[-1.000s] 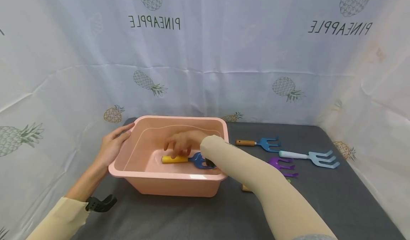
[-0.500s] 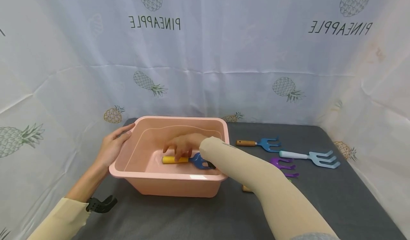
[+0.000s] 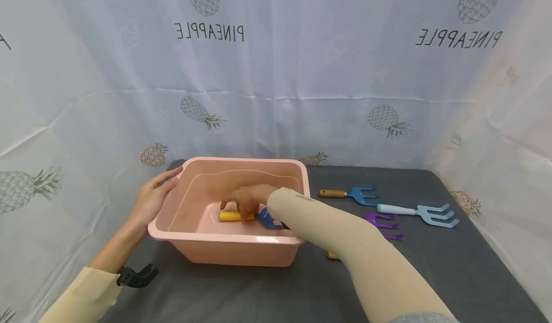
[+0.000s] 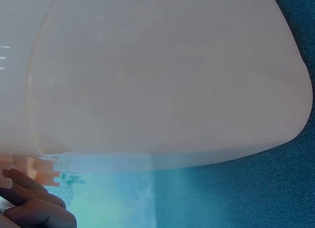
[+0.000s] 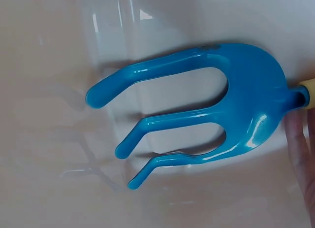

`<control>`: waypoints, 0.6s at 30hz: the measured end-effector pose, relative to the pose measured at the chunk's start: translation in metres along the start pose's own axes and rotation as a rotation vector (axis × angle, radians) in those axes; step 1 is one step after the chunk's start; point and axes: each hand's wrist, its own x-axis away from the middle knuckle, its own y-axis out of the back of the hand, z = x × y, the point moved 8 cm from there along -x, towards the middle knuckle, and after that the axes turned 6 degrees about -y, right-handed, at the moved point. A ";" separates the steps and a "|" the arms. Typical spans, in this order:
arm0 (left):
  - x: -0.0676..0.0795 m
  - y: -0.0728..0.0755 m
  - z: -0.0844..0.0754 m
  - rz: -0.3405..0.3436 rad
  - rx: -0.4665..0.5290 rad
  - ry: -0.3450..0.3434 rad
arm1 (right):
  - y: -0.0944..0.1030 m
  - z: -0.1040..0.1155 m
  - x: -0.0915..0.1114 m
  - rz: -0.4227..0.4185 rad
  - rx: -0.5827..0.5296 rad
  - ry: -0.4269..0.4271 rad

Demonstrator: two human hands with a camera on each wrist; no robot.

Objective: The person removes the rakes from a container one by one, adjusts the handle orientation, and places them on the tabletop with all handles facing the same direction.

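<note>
A pink plastic basin point(image 3: 211, 237) stands on the dark table. My left hand point(image 3: 152, 199) grips its left rim, thumb and fingers on the edge. Inside lies a blue three-tined hand fork point(image 5: 251, 90), its yellow handle point(image 3: 230, 216) pointing left. Over that handle is my right hand point(image 3: 247, 198), the thumb crossing its near side and the fingers reaching over to the far side. Whether they press on it cannot be told. In the right wrist view, fingers point(image 5: 297, 144) show beside the fork's neck. The left wrist view mostly shows the basin's outer wall point(image 4: 162, 80).
Right of the basin lie a blue fork with a wooden handle point(image 3: 332, 193), a pale blue fork point(image 3: 435, 214) and a purple fork point(image 3: 381, 221). My right forearm point(image 3: 340, 236) partly covers another wooden handle point(image 3: 332, 255). A pineapple-print curtain point(image 3: 276, 64) hangs behind.
My right hand has come down lower over the yellow handle, and its thumb now crosses it. The hand fork stays in place. My left hand still holds the rim.
</note>
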 end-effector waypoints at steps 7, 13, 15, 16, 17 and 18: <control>0.001 0.001 -0.004 -0.005 -0.013 -0.015 | -0.001 0.003 0.002 -0.027 0.044 0.002; 0.001 0.001 -0.003 -0.003 -0.015 -0.015 | -0.002 0.006 0.000 0.002 0.110 0.024; 0.000 0.000 -0.001 -0.003 -0.018 -0.009 | -0.002 0.007 0.000 0.010 0.120 0.023; -0.001 0.000 0.000 -0.003 -0.021 -0.006 | -0.001 0.007 0.000 0.010 0.128 0.023; -0.002 0.000 0.000 -0.004 -0.024 -0.004 | 0.000 0.008 0.000 0.010 0.135 0.023; -0.002 0.000 0.001 -0.002 -0.025 -0.002 | 0.001 0.008 0.001 0.012 0.135 0.022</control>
